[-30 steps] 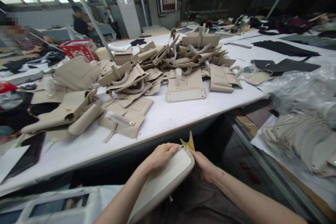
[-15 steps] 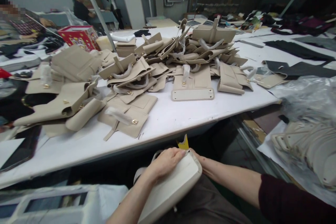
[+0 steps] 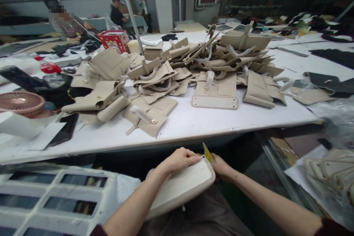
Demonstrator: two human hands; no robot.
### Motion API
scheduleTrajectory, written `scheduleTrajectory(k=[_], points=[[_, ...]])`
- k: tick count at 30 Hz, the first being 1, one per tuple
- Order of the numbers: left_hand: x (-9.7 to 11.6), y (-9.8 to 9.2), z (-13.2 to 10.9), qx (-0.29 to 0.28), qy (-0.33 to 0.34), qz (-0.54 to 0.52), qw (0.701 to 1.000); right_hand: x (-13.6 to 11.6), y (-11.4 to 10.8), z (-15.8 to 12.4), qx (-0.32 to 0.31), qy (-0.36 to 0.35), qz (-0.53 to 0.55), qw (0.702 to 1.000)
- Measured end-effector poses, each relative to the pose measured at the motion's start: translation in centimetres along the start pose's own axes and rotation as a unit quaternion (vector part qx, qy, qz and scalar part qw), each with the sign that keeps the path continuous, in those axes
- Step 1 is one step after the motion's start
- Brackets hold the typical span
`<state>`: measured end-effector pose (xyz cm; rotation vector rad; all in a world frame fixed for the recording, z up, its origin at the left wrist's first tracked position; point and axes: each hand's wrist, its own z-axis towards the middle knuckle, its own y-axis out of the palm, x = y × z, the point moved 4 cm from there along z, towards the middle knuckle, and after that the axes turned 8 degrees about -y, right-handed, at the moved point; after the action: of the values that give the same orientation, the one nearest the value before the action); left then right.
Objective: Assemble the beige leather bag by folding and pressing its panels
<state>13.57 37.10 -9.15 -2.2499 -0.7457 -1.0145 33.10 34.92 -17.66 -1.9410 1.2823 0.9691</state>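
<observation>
A cream, boxy bag-like piece [image 3: 179,191] rests across my lap, tilted with its far end toward the table. Over its upper far edge curls my left hand [image 3: 181,160], fingers bent and gripping it. Just beyond that end, my right hand [image 3: 221,166] pinches a flat yellow piece [image 3: 207,152] with a pointed tip, close to the bag's corner. The lower fingers of my right hand are partly hidden behind the bag.
Beige bag parts with wrapped handles [image 3: 149,112] lie heaped on the white table [image 3: 182,129]. A pink fan [image 3: 22,103] and a phone-like dark slab [image 3: 65,131] are at left. A white slotted crate [image 3: 55,191] stands near my left arm; plastic-wrapped pieces [image 3: 329,169] lie right. Two people are beyond.
The view has swung left, bringing the fan and more of the crate into sight. My right hand has moved slightly away from the bag, with the yellow piece now showing in its fingers.
</observation>
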Motion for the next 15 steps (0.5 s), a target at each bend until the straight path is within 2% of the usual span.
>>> scheduleTrajectory(k=[3,5,8,9,10,12,14,15], points=[[0.2,0.0,-0.1,0.025,0.003,-0.011,1.0,-1.2,-5.2,-2.7,0.006,-0.01,-0.032,0.999],[0.5,-0.1,-0.1,0.048,0.001,-0.001,0.999,-2.5,-7.0,-4.4,-0.065,-0.003,-0.024,0.998],[0.9,-0.1,-0.3,0.077,0.0,0.012,0.997,-4.3,-6.4,-5.9,-0.259,0.045,-0.056,0.963],[1.0,0.0,-0.4,0.086,0.0,0.013,0.996,-4.8,-5.9,-5.9,-0.296,0.04,-0.102,0.949],[1.1,0.0,-0.5,0.096,0.0,0.013,0.995,-5.2,-5.4,-5.5,-0.307,0.021,-0.155,0.939],[1.2,0.1,-0.7,0.113,0.001,0.015,0.993,-6.3,-4.7,-4.2,-0.27,-0.045,-0.235,0.933],[1.3,0.2,-0.8,0.124,0.002,0.016,0.992,-7.8,-4.4,-3.0,-0.18,-0.132,-0.311,0.924],[1.3,0.2,-0.9,0.129,0.002,0.017,0.992,-8.6,-4.5,-2.6,-0.13,-0.173,-0.368,0.904]])
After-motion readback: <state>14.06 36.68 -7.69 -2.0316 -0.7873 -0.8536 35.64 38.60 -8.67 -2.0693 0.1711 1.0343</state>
